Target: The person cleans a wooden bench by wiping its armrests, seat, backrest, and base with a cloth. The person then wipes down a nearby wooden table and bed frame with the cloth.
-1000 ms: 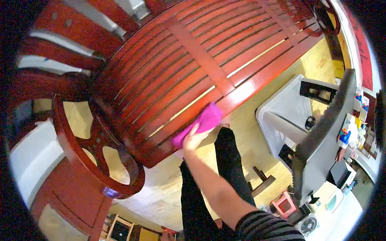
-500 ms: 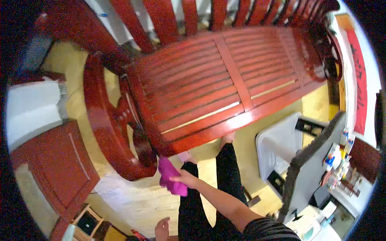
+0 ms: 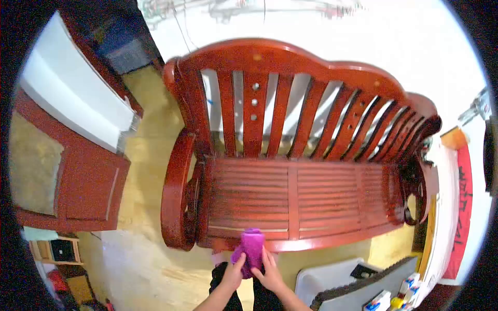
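A bunched purple cloth [image 3: 252,248] is between my two hands, low in the head view. My left hand [image 3: 234,270] grips it from the left side, with the thumb along the fabric. From the right, my right hand [image 3: 268,272] closes on the same cloth. Some of the fingers are hidden behind the fabric. Just beyond the cloth is the front edge of a reddish-brown wooden bench [image 3: 293,202], which has a slatted seat and a tall slatted back. The cloth's top end overlaps the seat edge in view; whether it touches the wood I cannot tell.
To the right of my legs stands a white plastic bin [image 3: 316,277], beside a grey-topped table [image 3: 358,290] holding small boxes. A brown wooden door [image 3: 88,192] is at the left. Pale wood flooring [image 3: 140,207] runs between the door and the bench.
Earlier the right hand alone held the cloth near the bench's left armrest, with the left hand apart. Now both hands hold it in front of me. The view has lifted to show the whole backrest.
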Tool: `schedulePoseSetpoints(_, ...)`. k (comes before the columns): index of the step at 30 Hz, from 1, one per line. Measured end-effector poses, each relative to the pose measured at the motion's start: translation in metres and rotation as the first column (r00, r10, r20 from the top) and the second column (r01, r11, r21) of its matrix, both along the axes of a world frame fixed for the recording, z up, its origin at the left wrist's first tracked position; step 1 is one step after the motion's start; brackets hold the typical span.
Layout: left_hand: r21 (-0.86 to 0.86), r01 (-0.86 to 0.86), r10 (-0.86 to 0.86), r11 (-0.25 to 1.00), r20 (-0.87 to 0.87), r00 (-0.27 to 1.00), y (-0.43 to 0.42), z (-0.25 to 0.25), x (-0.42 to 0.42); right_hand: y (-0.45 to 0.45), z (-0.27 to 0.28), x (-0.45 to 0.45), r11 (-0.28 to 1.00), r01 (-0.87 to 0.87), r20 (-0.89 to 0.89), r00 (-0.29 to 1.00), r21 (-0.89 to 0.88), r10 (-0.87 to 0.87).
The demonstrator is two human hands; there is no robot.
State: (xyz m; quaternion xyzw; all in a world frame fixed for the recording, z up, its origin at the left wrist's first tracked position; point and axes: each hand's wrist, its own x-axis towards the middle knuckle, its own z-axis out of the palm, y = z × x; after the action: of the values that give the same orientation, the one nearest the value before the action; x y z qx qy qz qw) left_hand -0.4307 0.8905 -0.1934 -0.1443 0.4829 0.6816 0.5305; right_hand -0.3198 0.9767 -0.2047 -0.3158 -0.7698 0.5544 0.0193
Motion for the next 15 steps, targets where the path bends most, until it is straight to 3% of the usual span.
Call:
schedulePoseSetpoints(3,0.013,0.249,-0.249,0.968,0.101,0.963,0.035,0.016,0.009,0.023,-0.004,0.008,1.000,-0.005,-0.116,0.993,-0.015,0.004)
schedulePoseSetpoints(4,0.054,0.404,-0.384,0.913,-0.221,0.897,0.042,0.028,0.010,0.031,-0.026,0.015,0.997,-0.010,-0.045,0.999,0.079,0.014)
schedulePoseSetpoints(5,0.069,0.379,-0.355,0.923,-0.233,0.906,0.049,0.028,0.000,0.046,-0.019,0.005,0.993,0.070,-0.150,0.985,-0.091,-0.083)
schedulePoseSetpoints(7,0.145,0.596,-0.386,0.790,-0.638,0.667,0.054,0.022,-0.031,0.077,-0.038,-0.015,0.787,0.436,0.049,0.885,-0.437,-0.463)
schedulePoseSetpoints(8,0.292,0.437,-0.340,0.851,-0.327,0.882,0.060,0.033,-0.052,0.099,0.001,-0.045,0.657,0.568,0.053,0.775,-0.495,-0.630)
schedulePoseSetpoints(9,0.073,0.413,-0.299,0.908,-0.579,0.759,0.060,0.007,-0.072,0.130,0.002,-0.056,0.755,0.477,-0.061,0.827,-0.451,-0.559)
schedulePoseSetpoints(10,-0.289,0.333,-0.415,0.897,-0.811,0.413,0.061,-0.009,-0.108,0.162,0.011,-0.071,0.825,0.429,-0.083,0.869,-0.368,-0.488)
schedulePoseSetpoints(11,-0.414,0.111,-0.428,0.903,-0.887,0.173,0.059,-0.018,-0.143,0.198,0.028,-0.089,0.897,0.412,-0.042,0.905,-0.158,-0.423)
schedulePoseSetpoints(12,-0.432,-0.059,-0.421,0.900,-0.896,0.142,0.053,-0.047,-0.177,0.235,0.039,-0.107,0.907,0.415,-0.109,0.907,0.068,-0.407)
schedulePoseSetpoints(13,-0.540,-0.196,-0.530,0.819,-0.842,0.102,0.042,-0.073,-0.213,0.272,0.058,-0.129,0.825,0.389,-0.267,0.916,0.409,-0.300)
schedulePoseSetpoints(14,-0.635,-0.335,-0.660,0.696,-0.749,0.048,0.036,-0.085,-0.243,0.321,0.062,-0.143,0.755,0.365,-0.250,0.930,0.545,-0.269)
schedulePoseSetpoints(15,-0.695,-0.473,-0.779,0.541,-0.626,0.029,0.032,-0.095,-0.268,0.370,0.072,-0.160,0.443,0.267,-0.183,0.957,0.856,-0.225)
